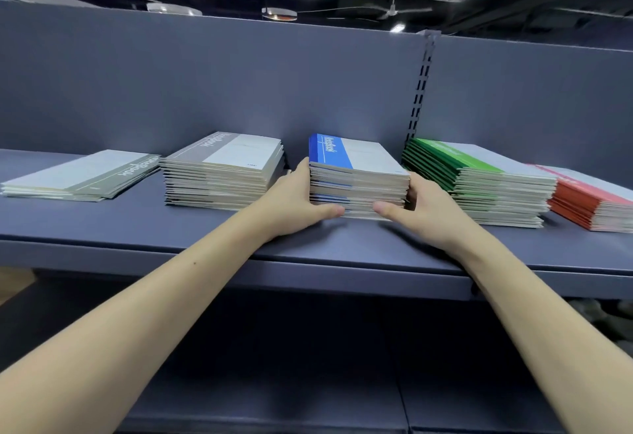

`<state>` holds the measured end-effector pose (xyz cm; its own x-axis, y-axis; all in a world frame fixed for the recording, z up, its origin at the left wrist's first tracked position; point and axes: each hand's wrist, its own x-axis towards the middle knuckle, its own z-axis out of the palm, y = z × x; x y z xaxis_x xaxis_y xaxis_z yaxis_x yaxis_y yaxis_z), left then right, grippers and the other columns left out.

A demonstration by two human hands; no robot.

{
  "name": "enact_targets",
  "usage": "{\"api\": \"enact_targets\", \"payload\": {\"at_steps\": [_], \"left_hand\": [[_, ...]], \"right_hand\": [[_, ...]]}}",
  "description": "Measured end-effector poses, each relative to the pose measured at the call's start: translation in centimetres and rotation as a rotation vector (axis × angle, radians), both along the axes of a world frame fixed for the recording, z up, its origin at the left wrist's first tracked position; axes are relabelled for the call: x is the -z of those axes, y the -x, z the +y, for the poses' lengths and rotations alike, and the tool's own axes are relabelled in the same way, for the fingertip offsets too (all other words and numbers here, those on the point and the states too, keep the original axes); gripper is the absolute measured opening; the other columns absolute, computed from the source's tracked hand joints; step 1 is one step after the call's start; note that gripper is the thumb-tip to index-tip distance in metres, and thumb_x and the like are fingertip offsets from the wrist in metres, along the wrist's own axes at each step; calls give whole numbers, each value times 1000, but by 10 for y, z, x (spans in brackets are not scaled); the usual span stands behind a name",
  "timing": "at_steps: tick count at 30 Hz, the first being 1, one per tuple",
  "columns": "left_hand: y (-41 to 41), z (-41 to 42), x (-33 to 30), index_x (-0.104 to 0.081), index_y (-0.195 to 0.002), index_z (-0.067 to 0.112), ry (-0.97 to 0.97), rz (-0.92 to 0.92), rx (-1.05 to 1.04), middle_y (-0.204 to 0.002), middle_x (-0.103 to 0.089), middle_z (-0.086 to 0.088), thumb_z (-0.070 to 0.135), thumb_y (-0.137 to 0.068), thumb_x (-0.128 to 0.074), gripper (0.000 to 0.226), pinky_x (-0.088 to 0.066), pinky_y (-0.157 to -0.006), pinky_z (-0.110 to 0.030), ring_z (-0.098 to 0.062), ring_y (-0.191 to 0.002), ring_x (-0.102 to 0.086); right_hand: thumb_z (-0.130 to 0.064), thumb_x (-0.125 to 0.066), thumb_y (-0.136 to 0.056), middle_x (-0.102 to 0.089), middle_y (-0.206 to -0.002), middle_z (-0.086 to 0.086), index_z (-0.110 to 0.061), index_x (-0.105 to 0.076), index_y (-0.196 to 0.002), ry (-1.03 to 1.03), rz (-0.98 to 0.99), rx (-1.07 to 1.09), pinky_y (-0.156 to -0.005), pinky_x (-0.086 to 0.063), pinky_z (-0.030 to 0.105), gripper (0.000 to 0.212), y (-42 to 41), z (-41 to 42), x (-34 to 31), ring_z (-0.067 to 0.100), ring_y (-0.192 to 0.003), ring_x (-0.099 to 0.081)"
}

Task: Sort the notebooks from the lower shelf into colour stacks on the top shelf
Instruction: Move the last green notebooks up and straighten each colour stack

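A stack of blue notebooks (356, 173) stands in the middle of the top shelf (171, 224). My left hand (294, 197) grips its left side, thumb along the bottom front edge. My right hand (421, 207) grips its right side, thumb at the front and fingers tucked behind the corner. To the left stand a tall grey stack (222, 173) and a low grey stack (82, 176). On the right are a green stack (479, 180) and a red stack (592, 200). The lower shelf is dark, and I see no notebooks on it.
The grey back panel (239, 84) rises behind the stacks, with a slotted upright post (419, 91) right of centre. The shelf's front edge (342, 272) runs across under my forearms. Narrow gaps separate neighbouring stacks.
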<state>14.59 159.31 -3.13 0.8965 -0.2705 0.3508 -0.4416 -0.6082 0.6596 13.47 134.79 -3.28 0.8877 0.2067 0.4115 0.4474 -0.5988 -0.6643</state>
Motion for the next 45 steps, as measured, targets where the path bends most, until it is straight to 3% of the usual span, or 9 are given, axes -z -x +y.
{"api": "enact_targets", "payload": {"at_steps": [6,10,12,17,21,29,32,42,45], "left_hand": [[2,-3,-2,-52,-130,29,131,18,8,-118,-66,20,46,-69,-79,69,-48,-103,-34,-1,-111,-62],[4,-3,-5,-50,-134,20,254,-87,-61,-107,-55,32,23,-83,-80,59,-38,-87,0,8,-102,-56],[3,-2,-4,-46,-142,17,236,-119,-48,-116,-56,26,21,-83,-80,68,-36,-91,-3,3,-113,-53],[4,-3,-3,-49,-140,18,128,-166,-37,-120,-66,14,28,-80,-80,68,-46,-104,-35,-8,-113,-62],[1,-1,-5,-49,-139,14,108,-199,-50,-115,-65,14,22,-83,-78,63,-47,-101,-29,-10,-106,-63],[5,-3,-4,-58,-131,16,184,-248,-85,-110,-65,22,21,-85,-78,50,-37,-82,1,5,-104,-60],[6,-3,-4,-61,-123,15,145,-245,-62,-100,-65,31,19,-84,-78,43,-39,-77,-1,15,-91,-60],[7,-3,-5,-51,-129,13,33,-237,-51,-97,-60,27,23,-83,-79,55,-37,-78,0,9,-85,-56],[8,-5,-6,-46,-135,17,15,-209,-49,-106,-63,18,27,-84,-78,61,-45,-90,-20,-7,-95,-61]], "right_hand": [[-37,-81,-76,-69,-119,-10,-20,-58,-129,-147,47,-15,-104,-49,43,60,0,2,-2,8,-111,-65],[-12,-78,-85,-70,-114,-13,-14,-58,-128,-274,-2,-6,-104,-49,31,47,0,1,-1,1,-105,-66],[-9,-77,-85,-73,-110,-10,-18,-62,-119,-269,-42,-16,-103,-50,37,39,1,0,0,9,-106,-68],[-22,-77,-84,-74,-111,-7,-22,-62,-116,-210,-56,-83,-103,-48,50,36,4,0,-1,15,-108,-68],[-41,-76,-73,-73,-114,-9,-30,-58,-119,-165,-25,-115,-105,-47,49,50,5,3,-2,13,-109,-68],[-21,-78,-85,-70,-111,-22,-14,-57,-130,-300,-15,-21,-109,-44,32,50,3,1,-2,-6,-102,-64],[-42,-74,-75,-74,-109,-11,-26,-62,-119,-206,-7,-70,-104,-47,51,49,8,3,-2,17,-105,-69],[-50,-75,-69,-72,-116,-14,-34,-59,-125,-148,4,-107,-106,-47,46,60,8,3,0,9,-112,-67],[-48,-75,-70,-72,-116,-14,-35,-57,-126,-120,-1,-97,-105,-48,46,60,7,3,1,9,-110,-67]]}}
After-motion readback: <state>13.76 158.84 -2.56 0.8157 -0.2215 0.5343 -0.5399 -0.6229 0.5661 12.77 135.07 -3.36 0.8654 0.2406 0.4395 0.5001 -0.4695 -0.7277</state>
